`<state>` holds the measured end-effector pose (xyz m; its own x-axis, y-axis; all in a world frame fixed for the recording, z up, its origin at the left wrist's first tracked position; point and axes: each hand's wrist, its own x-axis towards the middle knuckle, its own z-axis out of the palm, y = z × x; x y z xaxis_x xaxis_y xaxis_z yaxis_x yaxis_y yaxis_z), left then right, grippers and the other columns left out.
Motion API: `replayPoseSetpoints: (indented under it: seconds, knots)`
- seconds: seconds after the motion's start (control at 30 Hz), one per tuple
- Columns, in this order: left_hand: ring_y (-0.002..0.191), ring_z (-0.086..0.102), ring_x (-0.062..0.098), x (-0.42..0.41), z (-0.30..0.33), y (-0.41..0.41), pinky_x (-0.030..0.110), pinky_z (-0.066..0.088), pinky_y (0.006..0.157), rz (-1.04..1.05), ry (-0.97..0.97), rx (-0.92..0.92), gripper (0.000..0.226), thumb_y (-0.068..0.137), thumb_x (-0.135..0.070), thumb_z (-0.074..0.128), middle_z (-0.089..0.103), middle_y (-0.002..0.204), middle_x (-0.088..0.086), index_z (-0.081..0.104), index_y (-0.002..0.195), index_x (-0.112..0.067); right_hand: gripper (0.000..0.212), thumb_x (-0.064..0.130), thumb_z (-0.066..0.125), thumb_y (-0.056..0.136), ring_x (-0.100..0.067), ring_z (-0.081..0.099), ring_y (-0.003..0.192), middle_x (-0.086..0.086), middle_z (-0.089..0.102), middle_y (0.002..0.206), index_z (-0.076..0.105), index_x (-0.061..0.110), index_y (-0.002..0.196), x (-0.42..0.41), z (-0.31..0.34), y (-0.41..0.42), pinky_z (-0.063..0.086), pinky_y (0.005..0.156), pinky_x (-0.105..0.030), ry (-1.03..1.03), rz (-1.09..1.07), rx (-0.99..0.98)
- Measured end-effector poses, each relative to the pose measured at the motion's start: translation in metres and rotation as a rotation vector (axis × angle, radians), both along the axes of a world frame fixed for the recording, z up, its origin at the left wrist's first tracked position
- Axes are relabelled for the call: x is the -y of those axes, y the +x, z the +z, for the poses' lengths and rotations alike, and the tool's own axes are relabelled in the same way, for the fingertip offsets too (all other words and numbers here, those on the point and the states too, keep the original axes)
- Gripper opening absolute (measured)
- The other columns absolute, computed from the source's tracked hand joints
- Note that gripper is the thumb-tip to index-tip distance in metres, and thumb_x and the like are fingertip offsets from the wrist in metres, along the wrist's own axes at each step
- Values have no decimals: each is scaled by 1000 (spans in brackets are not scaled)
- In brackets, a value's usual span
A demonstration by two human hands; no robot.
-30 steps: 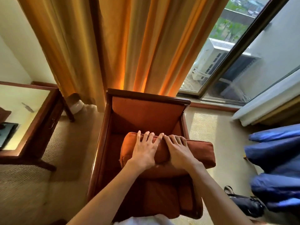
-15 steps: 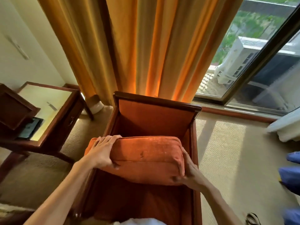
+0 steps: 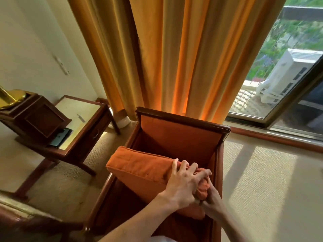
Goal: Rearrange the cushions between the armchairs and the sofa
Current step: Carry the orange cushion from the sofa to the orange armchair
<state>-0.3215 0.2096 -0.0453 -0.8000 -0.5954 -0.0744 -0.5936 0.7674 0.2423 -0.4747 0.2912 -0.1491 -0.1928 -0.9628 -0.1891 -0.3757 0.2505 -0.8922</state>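
An orange cushion is raised and tilted over the wooden armchair, its left corner jutting past the chair's left arm. My left hand grips the cushion's right end from above, fingers dug into the fabric. My right hand holds the same bunched end from below, beside the chair's right arm. The two hands touch. The chair's seat under the cushion lies in shadow.
A dark wooden side table with a box and a gold object stands to the left. Orange curtains hang behind the chair. A window is at the right, carpet on both sides.
My left hand moved from the cushion's left end to its right end, meeting my right hand. The cushion swung, its left corner now over the chair's left arm. The view shifted.
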Motion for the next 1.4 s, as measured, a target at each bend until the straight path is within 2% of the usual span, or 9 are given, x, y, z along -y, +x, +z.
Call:
replayPoseSetpoints:
  seconds: [0.13,0.3,0.47,0.73,0.9,1.0,1.13,1.27,1.4]
  knots:
    - [120,41,18,29,43,29,53,22,115,33,65,-197,90,64,-49,84,47,124,-12,36,140,-49,88,68,86,52,-8,61,105,17,62,114,42,57,127,19,59,20,52,91,-47,-54,25,-131]
    - [122,44,7,72,98,149,34,39,102,87,293,-464,93,60,-56,90,48,128,-24,42,140,-50,70,92,51,64,-3,43,87,19,48,91,51,29,94,52,152,106,35,84,-32,-288,65,-503]
    - [115,60,13,120,45,268,30,53,89,393,502,-543,103,45,-59,94,55,128,-18,49,136,-41,94,75,64,70,-19,41,119,4,43,129,33,26,145,109,107,188,36,101,-43,-140,280,-640]
    - [123,52,5,154,1,214,43,43,106,204,510,-482,78,65,-33,93,57,126,-21,51,130,-47,130,66,72,51,-19,29,143,6,26,156,-1,36,154,53,13,82,27,113,-48,359,150,-704]
    - [127,46,13,161,8,204,47,41,110,177,488,-197,88,66,-35,91,48,135,-16,35,133,-48,135,62,76,52,-23,17,150,0,13,163,-7,34,154,12,-27,37,28,116,-50,539,90,-614]
    - [150,11,37,127,25,166,55,8,123,224,89,244,105,78,-26,81,22,159,9,8,154,-29,127,54,80,64,-25,12,150,-3,12,162,0,20,157,21,-37,49,23,118,-53,525,46,-624]
    - [146,-27,44,70,12,95,75,-22,105,78,-141,502,121,77,-34,80,-18,163,22,-10,157,-20,123,58,79,65,-24,12,149,-2,14,160,1,26,154,18,-50,42,20,118,-55,438,28,-606]
    - [148,6,45,60,-15,66,81,-20,100,86,-238,611,116,72,-33,82,20,158,17,6,158,-18,132,65,76,58,-22,15,149,0,13,158,-4,25,155,-1,-71,11,23,118,-56,505,10,-569]
    - [138,33,32,61,-20,67,73,-12,111,162,-262,473,88,75,-19,77,44,142,6,32,150,-21,101,56,72,58,-16,34,135,8,38,138,28,31,145,-6,-79,-4,29,111,-55,487,-30,-533]
